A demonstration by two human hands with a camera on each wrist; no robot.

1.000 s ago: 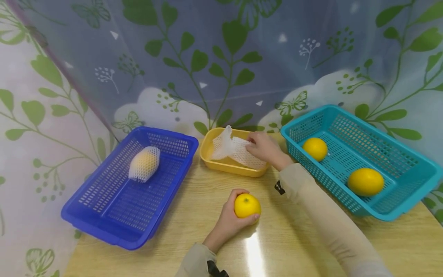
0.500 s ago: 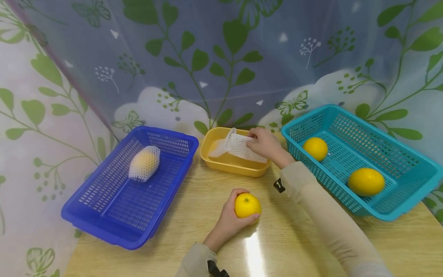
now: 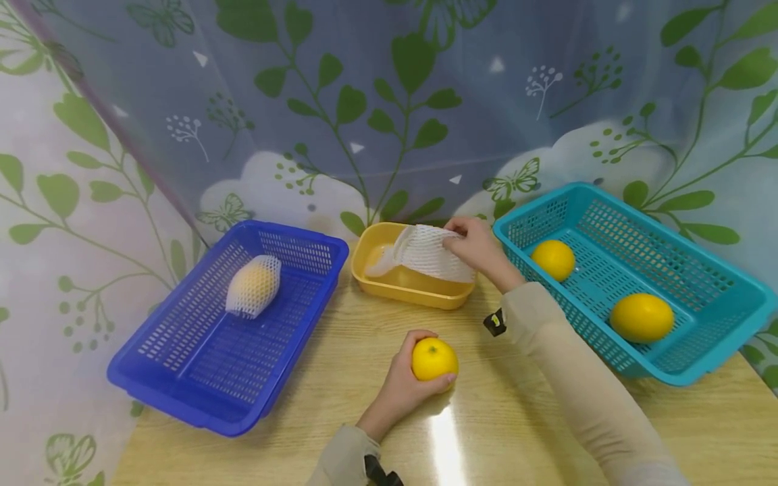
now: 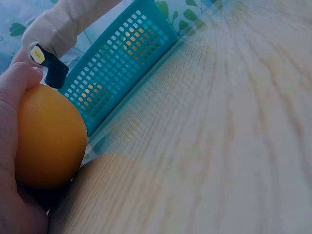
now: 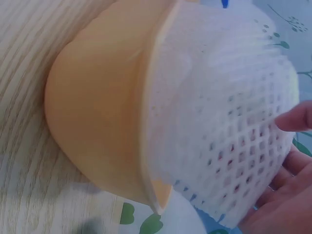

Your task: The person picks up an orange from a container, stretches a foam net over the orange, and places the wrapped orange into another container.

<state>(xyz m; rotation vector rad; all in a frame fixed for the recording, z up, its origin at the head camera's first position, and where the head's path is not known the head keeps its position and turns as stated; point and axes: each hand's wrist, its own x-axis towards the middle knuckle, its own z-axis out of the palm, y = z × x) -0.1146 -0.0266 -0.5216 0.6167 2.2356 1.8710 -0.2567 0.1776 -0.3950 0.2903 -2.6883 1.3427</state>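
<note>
In the head view my left hand (image 3: 404, 378) grips a round yellow fruit (image 3: 434, 359) at the table's middle, thumb and fingers curled around its sides. The left wrist view has the fruit (image 4: 51, 136) close up, against the palm. Over the small yellow tray (image 3: 419, 294), my right hand (image 3: 477, 246) pinches a white foam fruit net (image 3: 428, 251) near its right end. Seen from the right wrist, the net (image 5: 234, 141) spreads above the tray's rim, with the thumb on one face and fingers behind it. More white netting lies in the tray's left part.
A blue basket (image 3: 213, 405) on the left holds one net-wrapped fruit (image 3: 254, 287). On the right, a teal basket (image 3: 717, 324) holds two bare yellow fruits (image 3: 641, 318). A leaf-patterned curtain (image 3: 389, 101) hangs behind the wooden table (image 3: 498, 432).
My right hand has shifted slightly right and up, lifting the foam net partly out of the yellow tray and away from the other netting. The left hand and its fruit stay put.
</note>
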